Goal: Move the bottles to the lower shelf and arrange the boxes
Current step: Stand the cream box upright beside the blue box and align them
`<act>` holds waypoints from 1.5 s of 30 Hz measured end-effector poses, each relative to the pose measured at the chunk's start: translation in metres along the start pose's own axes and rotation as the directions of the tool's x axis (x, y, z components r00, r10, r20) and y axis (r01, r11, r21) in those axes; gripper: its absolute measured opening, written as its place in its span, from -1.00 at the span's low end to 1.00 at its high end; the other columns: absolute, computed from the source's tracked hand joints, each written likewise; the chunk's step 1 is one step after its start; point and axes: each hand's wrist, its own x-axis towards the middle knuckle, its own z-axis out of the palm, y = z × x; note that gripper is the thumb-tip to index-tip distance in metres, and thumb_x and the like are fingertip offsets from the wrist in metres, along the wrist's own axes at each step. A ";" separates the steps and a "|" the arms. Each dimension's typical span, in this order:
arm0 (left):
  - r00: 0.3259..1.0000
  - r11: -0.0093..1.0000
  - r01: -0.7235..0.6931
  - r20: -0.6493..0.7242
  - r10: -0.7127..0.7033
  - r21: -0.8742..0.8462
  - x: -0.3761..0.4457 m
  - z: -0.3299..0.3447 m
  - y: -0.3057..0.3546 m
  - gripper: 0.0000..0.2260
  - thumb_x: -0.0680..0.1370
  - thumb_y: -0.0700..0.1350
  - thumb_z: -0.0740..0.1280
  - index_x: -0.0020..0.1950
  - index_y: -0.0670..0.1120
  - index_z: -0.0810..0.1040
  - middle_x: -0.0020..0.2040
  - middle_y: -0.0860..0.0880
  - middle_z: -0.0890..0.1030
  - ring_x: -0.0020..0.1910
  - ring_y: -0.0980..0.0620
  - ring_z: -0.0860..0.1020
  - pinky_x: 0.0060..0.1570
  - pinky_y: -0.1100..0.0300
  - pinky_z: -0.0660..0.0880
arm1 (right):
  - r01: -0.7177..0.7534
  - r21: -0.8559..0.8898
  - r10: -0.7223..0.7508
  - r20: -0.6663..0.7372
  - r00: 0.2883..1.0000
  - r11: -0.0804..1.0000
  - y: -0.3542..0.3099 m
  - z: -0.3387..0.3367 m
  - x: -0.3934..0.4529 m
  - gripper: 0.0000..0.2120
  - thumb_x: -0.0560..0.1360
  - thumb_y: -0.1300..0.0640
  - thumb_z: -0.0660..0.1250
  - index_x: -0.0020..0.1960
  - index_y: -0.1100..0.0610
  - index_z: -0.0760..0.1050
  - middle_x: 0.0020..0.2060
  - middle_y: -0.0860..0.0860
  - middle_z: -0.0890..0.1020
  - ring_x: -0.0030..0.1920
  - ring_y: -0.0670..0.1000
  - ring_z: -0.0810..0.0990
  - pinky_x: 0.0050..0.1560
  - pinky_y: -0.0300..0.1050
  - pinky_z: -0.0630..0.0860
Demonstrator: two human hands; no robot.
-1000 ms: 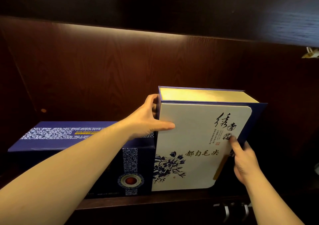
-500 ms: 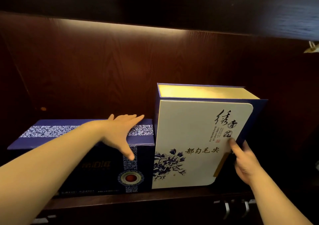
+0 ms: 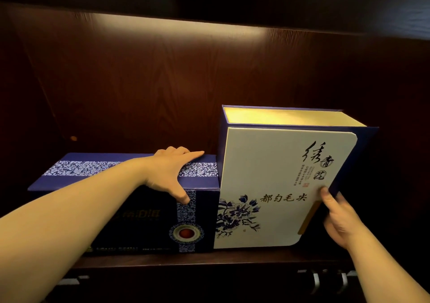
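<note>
Two boxes stand side by side and touching on a dark wooden shelf (image 3: 209,259). The low dark blue box (image 3: 130,216) with a white patterned band and a red medallion lies on the left. My left hand (image 3: 171,173) rests on its top front edge, thumb down the front face, fingers over the top. The tall white box (image 3: 277,186) with blue flowers, black calligraphy and a blue spine stands upright on the right. My right hand (image 3: 337,216) grips its lower right edge. No bottles are in view.
The shelf has a dark wooden back panel (image 3: 186,81) lit from above, and another shelf board (image 3: 209,2) overhead. Metal handles (image 3: 328,279) show below the shelf edge at the right. Dark space lies to the right of the white box.
My left hand let go of the white box's top left corner and moved left and down onto the blue box. My right hand stayed on the white box's right edge.
</note>
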 end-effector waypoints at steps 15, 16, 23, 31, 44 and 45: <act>1.000 0.999 -0.004 -0.028 0.003 -0.047 0.000 0.002 0.007 0.13 0.22 0.31 0.56 0.62 0.20 -0.03 0.49 0.00 0.28 0.39 -0.10 0.27 0.37 -0.07 0.22 | 0.004 0.026 -0.003 -0.023 1.000 1.000 0.005 -0.007 0.000 -0.66 0.40 -0.10 0.40 0.16 -0.20 0.49 0.14 -0.16 0.64 0.17 -0.14 0.55 0.36 0.07 0.36; 1.000 0.999 -0.004 -0.026 0.003 -0.048 -0.001 0.001 0.008 0.12 0.23 0.30 0.57 0.62 0.19 -0.03 0.50 0.00 0.27 0.41 -0.10 0.26 0.38 -0.07 0.21 | 0.009 0.022 -0.009 -0.021 1.000 1.000 0.005 -0.006 0.000 -0.66 0.41 -0.09 0.39 0.17 -0.19 0.49 0.15 -0.16 0.64 0.19 -0.13 0.54 0.36 0.07 0.35; 0.987 0.952 -0.057 -0.159 0.009 -0.300 -0.001 0.001 0.042 0.23 0.22 0.43 0.50 0.63 0.14 -0.19 0.67 0.01 0.04 0.61 -0.03 -0.02 0.53 -0.23 -0.04 | 0.055 -0.009 -0.056 -0.044 0.997 0.998 0.007 -0.005 -0.009 -0.43 0.35 -0.17 0.46 0.33 -0.17 0.44 0.23 -0.15 0.62 0.22 -0.15 0.54 0.27 -0.04 0.41; 0.965 0.755 -0.127 -0.256 -0.056 -0.643 0.025 -0.001 0.071 -0.02 0.28 0.25 0.58 0.57 0.08 0.17 0.42 0.06 0.49 0.31 0.07 0.50 0.28 0.01 0.48 | 0.024 -0.058 -0.032 -0.133 0.991 0.998 0.025 0.005 -0.024 -0.33 0.39 -0.23 0.37 0.44 -0.08 0.32 0.18 -0.19 0.55 0.17 -0.14 0.51 0.21 -0.05 0.41; 0.998 0.966 -0.040 -0.053 0.027 -0.257 0.003 0.001 0.046 0.25 0.21 0.43 0.52 0.62 0.16 -0.22 0.65 0.07 0.08 0.59 0.02 0.10 0.51 -0.29 0.05 | 0.040 -0.076 -0.053 -0.176 0.983 0.996 0.030 0.006 -0.023 -0.18 0.36 -0.20 0.43 0.53 -0.03 0.23 0.31 -0.07 0.50 0.33 0.00 0.44 0.28 -0.03 0.37; 1.000 0.994 0.012 -0.003 -0.012 -0.110 -0.004 0.001 0.033 0.27 0.21 0.46 0.50 0.61 0.17 -0.30 0.67 0.03 -0.05 0.62 -0.07 -0.02 0.49 -0.38 -0.07 | 0.041 -0.080 -0.055 -0.176 0.983 0.996 0.031 0.006 -0.024 -0.16 0.35 -0.19 0.44 0.54 -0.03 0.22 0.36 -0.04 0.48 0.36 0.02 0.44 0.30 -0.03 0.37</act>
